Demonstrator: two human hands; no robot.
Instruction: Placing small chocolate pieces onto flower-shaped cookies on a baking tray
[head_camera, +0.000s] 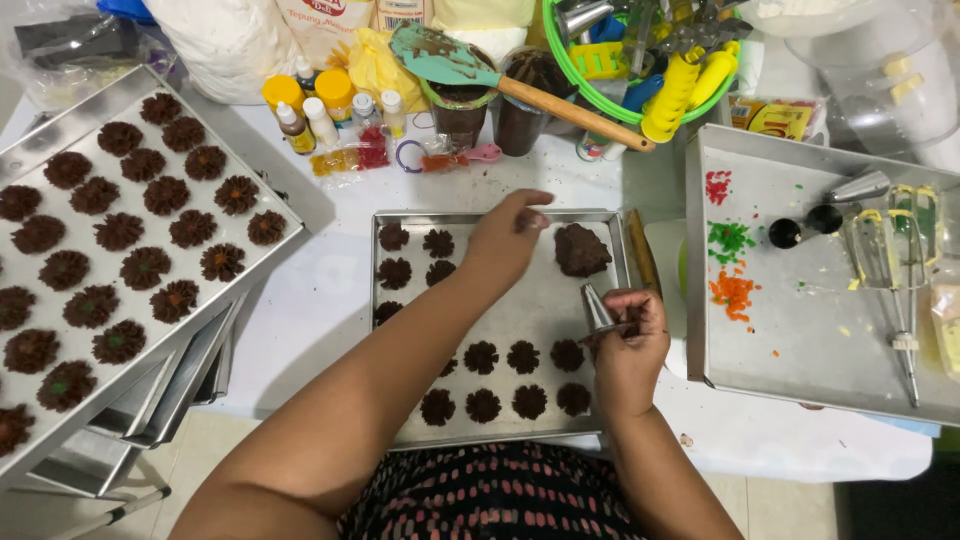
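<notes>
Our right hand (628, 335) pinches metal nozzle (597, 306), tip up, clear of tray (500, 217). Our left hand (508, 240) reaches past cookies (500, 357), fingers curled, empty as far as we see, toward dough lump (581, 249) just beyond.

I take the middle tray (610, 250) as my landmark. On it, cookies (505, 380) sit along its near and left parts, and a dough lump (581, 250) at its far right. Left of it lies a fuller tray (290, 215); right, another tray (800, 390) bearing whisks (895, 270). Behind it stand bottles (320, 110).
</notes>
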